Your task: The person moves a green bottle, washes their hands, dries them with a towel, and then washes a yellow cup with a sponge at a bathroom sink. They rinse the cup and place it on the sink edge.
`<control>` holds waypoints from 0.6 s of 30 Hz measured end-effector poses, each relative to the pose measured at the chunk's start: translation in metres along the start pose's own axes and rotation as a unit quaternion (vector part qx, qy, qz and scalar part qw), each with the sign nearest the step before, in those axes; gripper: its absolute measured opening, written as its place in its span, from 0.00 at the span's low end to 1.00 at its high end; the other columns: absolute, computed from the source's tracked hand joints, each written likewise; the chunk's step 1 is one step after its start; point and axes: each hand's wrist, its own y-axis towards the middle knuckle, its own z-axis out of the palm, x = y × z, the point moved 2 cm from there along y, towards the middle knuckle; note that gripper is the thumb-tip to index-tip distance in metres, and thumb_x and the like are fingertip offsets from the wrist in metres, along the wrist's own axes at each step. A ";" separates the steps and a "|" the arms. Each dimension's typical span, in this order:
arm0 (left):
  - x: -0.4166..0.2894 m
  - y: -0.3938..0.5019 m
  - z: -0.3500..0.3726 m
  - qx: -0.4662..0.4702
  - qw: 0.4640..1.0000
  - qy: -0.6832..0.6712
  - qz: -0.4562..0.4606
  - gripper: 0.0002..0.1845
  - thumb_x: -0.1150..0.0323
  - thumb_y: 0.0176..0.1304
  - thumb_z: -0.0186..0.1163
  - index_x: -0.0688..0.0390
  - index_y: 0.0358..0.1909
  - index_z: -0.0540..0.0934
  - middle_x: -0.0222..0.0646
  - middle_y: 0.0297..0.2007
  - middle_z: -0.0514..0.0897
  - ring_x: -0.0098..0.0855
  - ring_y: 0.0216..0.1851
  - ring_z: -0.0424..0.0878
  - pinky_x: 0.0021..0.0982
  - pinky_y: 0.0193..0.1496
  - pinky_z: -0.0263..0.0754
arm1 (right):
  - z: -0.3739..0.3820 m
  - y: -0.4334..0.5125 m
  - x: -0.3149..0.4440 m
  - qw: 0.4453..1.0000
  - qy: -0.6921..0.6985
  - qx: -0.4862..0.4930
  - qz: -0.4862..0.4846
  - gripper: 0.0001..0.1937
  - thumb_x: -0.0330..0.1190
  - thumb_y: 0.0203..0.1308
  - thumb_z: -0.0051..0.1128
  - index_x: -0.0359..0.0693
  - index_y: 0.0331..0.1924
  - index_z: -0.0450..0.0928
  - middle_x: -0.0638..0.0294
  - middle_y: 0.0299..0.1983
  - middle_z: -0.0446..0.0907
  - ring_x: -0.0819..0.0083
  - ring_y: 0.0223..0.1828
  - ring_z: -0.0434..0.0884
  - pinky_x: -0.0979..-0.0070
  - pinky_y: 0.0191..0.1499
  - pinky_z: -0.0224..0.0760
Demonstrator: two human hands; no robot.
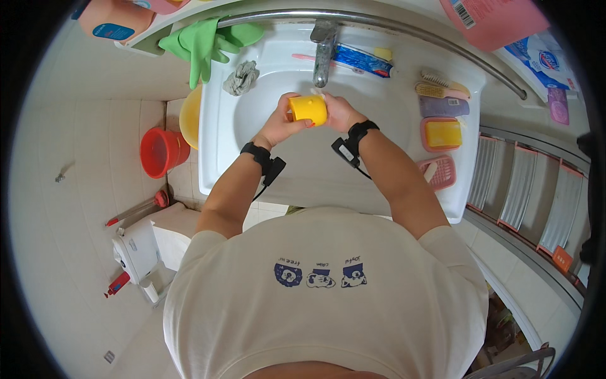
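Observation:
A yellow cup (308,110) lies tilted between my two hands over the bowl of a white washbasin (215,156). My left hand (280,124) grips it from the left, with the thumb along its lower side. My right hand (340,112) is at the cup's right end; its fingers are partly hidden, and a small whitish thing shows by the fingertips. Just above the hands is the spout of a metal faucet (323,61). Behind the faucet lie a blue toothpaste box (362,60) and a pink toothbrush (303,57). A crumpled grey cloth (241,78) rests on the basin's upper left.
Green rubber gloves (201,47) hang on a metal rail (402,21). Brushes (440,90), a yellow sponge (443,133) in a pink dish and a pink basket (440,171) line the basin's right rim. A red bucket (163,152) stands left; a folded ladder (525,189) stands right.

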 end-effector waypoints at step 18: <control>0.010 0.000 0.006 -0.103 0.976 0.183 -0.052 0.44 0.56 0.47 0.71 0.67 0.59 0.57 0.50 0.51 0.75 0.40 0.53 0.76 0.33 0.54 0.72 | 0.020 -0.008 -0.037 0.816 -0.373 -0.167 -0.409 0.16 0.33 0.66 0.42 0.33 0.53 0.71 0.39 0.54 0.72 0.47 0.57 0.71 0.63 0.58 0.63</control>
